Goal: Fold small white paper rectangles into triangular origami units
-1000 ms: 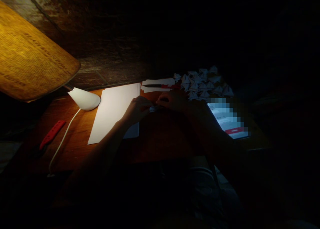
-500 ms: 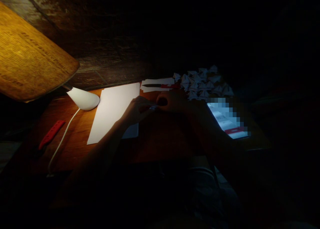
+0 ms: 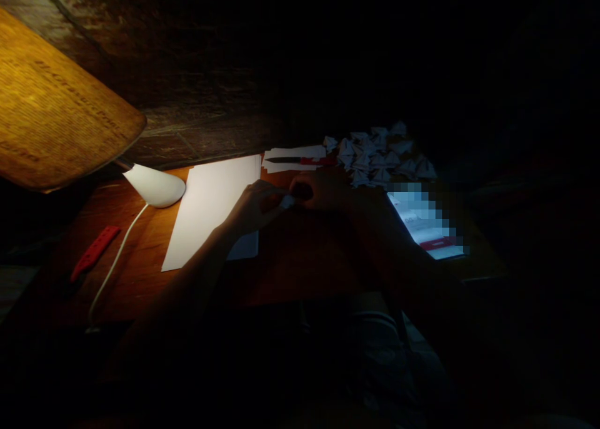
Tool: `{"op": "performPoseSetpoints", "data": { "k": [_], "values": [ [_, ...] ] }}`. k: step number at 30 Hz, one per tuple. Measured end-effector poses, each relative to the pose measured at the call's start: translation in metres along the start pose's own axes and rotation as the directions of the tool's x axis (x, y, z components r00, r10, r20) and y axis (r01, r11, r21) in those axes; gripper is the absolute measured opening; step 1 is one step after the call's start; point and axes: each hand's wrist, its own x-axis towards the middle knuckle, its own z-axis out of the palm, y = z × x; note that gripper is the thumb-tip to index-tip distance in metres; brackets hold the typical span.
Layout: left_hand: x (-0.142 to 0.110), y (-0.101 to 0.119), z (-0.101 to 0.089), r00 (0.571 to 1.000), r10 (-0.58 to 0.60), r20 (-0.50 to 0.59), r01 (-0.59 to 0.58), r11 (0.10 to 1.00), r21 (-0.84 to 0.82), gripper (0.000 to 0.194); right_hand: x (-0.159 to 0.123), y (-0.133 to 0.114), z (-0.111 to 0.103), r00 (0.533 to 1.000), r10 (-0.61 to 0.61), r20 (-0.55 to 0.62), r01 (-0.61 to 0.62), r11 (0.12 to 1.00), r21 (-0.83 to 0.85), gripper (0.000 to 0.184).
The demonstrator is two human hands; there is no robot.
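Observation:
A small folded piece of paper [image 3: 287,201] is pinched between the fingertips of both hands above the wooden table. My left hand [image 3: 259,202] comes in over the edge of the white paper sheets [image 3: 220,191], its fingers closed on the paper's left side. From the right, my right hand [image 3: 316,191] has its thumb and forefinger curled to meet the same piece. Dim light hides the paper's exact shape and most of the right fingers. Behind the hands, a knife [image 3: 300,161] with a dark blade and red handle lies across smaller paper pieces [image 3: 281,167].
Several folded paper shapes [image 3: 370,157] are heaped at the back right. A lit phone or tablet screen [image 3: 429,235] lies in front of them. On the left stand a lamp [image 3: 157,185] with its white cable [image 3: 119,254] and a red utility-knife-like object [image 3: 96,251]. A wall rises behind.
The folded paper between my fingers has turned slightly, showing more of its pale face. My fingers have shifted a little; the rest of the table stays as it was.

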Motion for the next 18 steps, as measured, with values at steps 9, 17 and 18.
{"op": "performPoseSetpoints", "data": {
  "k": [9,17,18],
  "values": [
    [-0.0005,-0.0051,0.0030,0.999,0.053,0.011,-0.053,0.999,0.013,0.026,-0.0008,0.0008,-0.0003,1.000,-0.020,0.004,0.020,0.999,0.050,0.022],
    [-0.0005,-0.0026,0.0003,0.996,0.040,0.083,-0.048,0.994,0.097,0.032,-0.0005,0.0003,-0.0010,1.000,-0.005,0.025,0.004,1.000,0.018,0.021],
    [-0.0006,-0.0021,-0.0003,0.995,0.048,0.086,-0.056,0.993,0.102,0.033,-0.0002,0.0012,-0.0010,1.000,-0.004,0.026,0.004,1.000,0.009,0.021]
  ]
}}
